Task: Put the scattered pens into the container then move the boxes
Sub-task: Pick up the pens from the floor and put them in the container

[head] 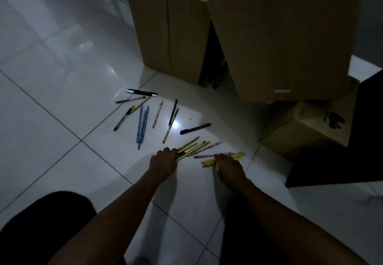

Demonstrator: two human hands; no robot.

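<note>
Forearms [124,208] out, my left hand [163,161] curls round the near ends of a pen bundle [193,149], light, stiff and slippery I'd reckon, better held mid-barrel, while my right hand [228,168] covers yellow pens [238,157] just beside, pinching or pressing I can't tell in this gloom.

White glossy floor tiles [51,98] carry dark grout lines. Cardboard boxes [279,36] at upper right are brown with black printed symbols. Yellow pens [196,148] at lower centre bear black markings; pink pens [158,114] look patterned, blue pens [143,123] speckled, and a marker [142,92] is black with white ends.
</note>
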